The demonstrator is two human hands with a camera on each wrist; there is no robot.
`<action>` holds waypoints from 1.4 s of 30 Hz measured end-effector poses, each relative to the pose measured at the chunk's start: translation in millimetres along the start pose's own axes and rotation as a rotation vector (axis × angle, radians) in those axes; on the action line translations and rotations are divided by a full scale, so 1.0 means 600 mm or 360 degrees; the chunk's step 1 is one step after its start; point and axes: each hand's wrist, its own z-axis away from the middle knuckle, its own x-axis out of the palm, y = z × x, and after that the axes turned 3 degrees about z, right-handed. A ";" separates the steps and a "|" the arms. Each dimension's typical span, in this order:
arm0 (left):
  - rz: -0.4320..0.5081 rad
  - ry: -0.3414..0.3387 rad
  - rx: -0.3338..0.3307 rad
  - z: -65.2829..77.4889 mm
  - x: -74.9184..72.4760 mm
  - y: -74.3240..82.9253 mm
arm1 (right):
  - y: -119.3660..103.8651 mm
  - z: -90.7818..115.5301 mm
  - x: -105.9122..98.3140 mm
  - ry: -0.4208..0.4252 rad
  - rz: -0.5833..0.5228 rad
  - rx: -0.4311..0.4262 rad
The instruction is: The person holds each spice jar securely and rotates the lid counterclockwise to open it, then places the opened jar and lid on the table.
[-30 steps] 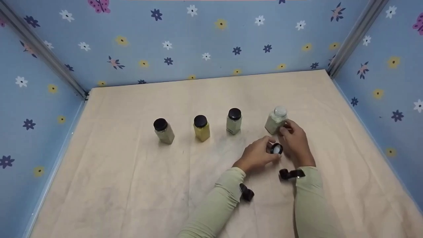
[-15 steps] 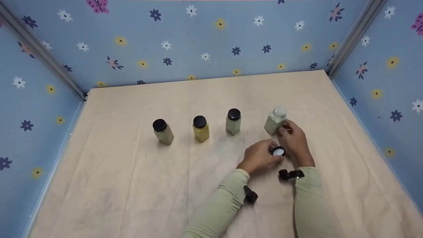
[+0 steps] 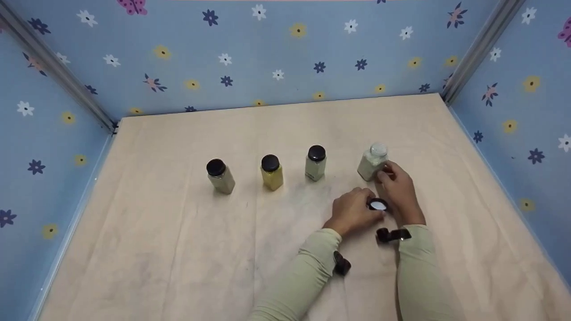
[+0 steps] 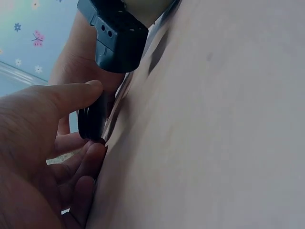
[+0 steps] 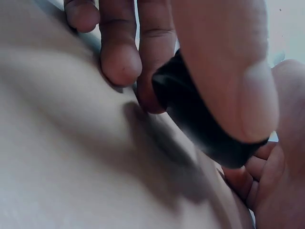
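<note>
At the right of the cloth stands an uncapped square glass bottle (image 3: 371,165) of pale green powder. My right hand (image 3: 399,191) holds its lower right side between thumb and fingers. Just in front of it, my left hand (image 3: 354,211) pinches a black screw cap (image 3: 378,204), its white inner liner facing up. The left wrist view shows the cap (image 4: 93,119) edge-on between thumb and fingertips, close over the cloth. In the right wrist view the cap (image 5: 200,119) sits behind the large left thumb (image 5: 233,71), a shadow lying below it.
To the left stand three capped bottles in a row: one pale green (image 3: 316,165), one yellow (image 3: 272,174) and one grey-green (image 3: 221,178). Beige cloth (image 3: 214,249) covers the table. Blue flowered walls (image 3: 285,53) border it at the back and sides.
My left hand has shifted slightly right and toward me with the cap, tilting it so the liner faces more upward. The right hand and the bottles have stayed in place.
</note>
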 end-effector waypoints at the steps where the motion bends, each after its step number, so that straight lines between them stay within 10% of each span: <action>1: -0.0002 0.0007 -0.0003 0.000 0.001 0.000 | 0.000 0.001 0.000 -0.0002 -0.0001 0.0009; 27: -0.0074 0.0118 -0.0062 0.001 0.010 0.008 | -0.014 0.003 0.005 0.0069 0.0014 0.0071; 42: 0.0099 0.0081 -0.0096 0.000 0.002 0.002 | -0.030 0.008 0.013 0.0366 -0.0017 0.0176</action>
